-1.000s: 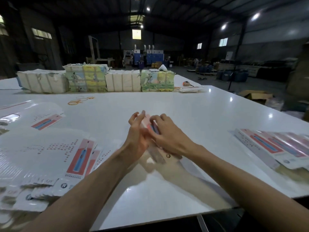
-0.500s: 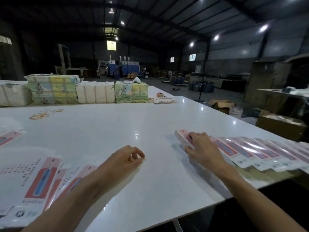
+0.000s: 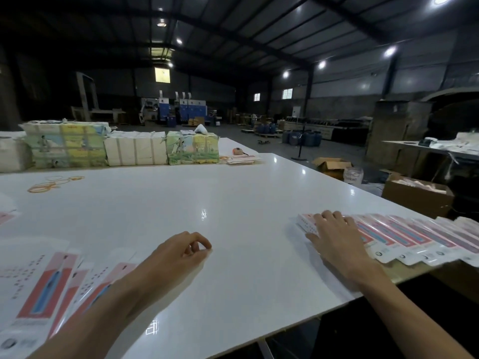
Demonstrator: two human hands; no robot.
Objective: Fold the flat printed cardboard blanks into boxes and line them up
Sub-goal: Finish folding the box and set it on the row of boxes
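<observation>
A row of folded boxes (image 3: 404, 235), white with red and blue print, lies overlapping along the right edge of the white table (image 3: 212, 203). My right hand (image 3: 334, 235) lies flat with straight fingers on the leftmost folded box (image 3: 307, 224) at the row's left end. My left hand (image 3: 185, 250) hovers over the table's middle front, fingers loosely curled, holding nothing. Flat printed blanks (image 3: 44, 288) are fanned out at the front left, partly under my left forearm.
Wrapped bundles of printed stock (image 3: 114, 149) line the far edge of the table. Rubber bands (image 3: 51, 183) lie at the far left, and a small pile of cards (image 3: 242, 159) at the far right. Cardboard cartons (image 3: 417, 195) stand on the floor beyond the right edge.
A second ago both hands held one box at the table's middle. My right hand carried it right and set it at the row's left end; my left hand let go and stayed near the middle.
</observation>
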